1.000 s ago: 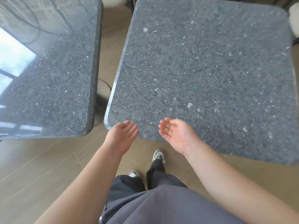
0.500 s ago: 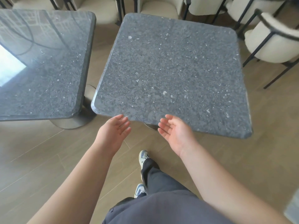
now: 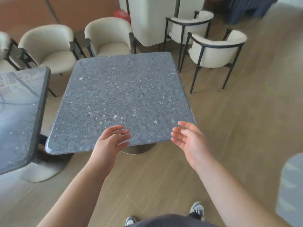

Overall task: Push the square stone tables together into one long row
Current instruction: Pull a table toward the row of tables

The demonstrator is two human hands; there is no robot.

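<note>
A square grey speckled stone table (image 3: 121, 99) stands in the middle of the view on a round base. A second stone table (image 3: 18, 115) of the same kind stands to its left, with a narrow strip of floor between their edges. My left hand (image 3: 113, 138) hovers at the near edge of the middle table, fingers relaxed and holding nothing. My right hand (image 3: 188, 138) is by the table's near right corner, palm turned inward, fingers loose and apart from the stone.
Several cream chairs with black frames (image 3: 213, 49) stand behind and to the right of the middle table. A white pillar (image 3: 147, 20) rises at the back. The corner of a third table (image 3: 291, 190) shows at the right edge. The floor is wood plank.
I have stepped back and the view has lifted, so the table looks farther away. Both hands have spread wider apart; my right hand moved toward the near right corner.
</note>
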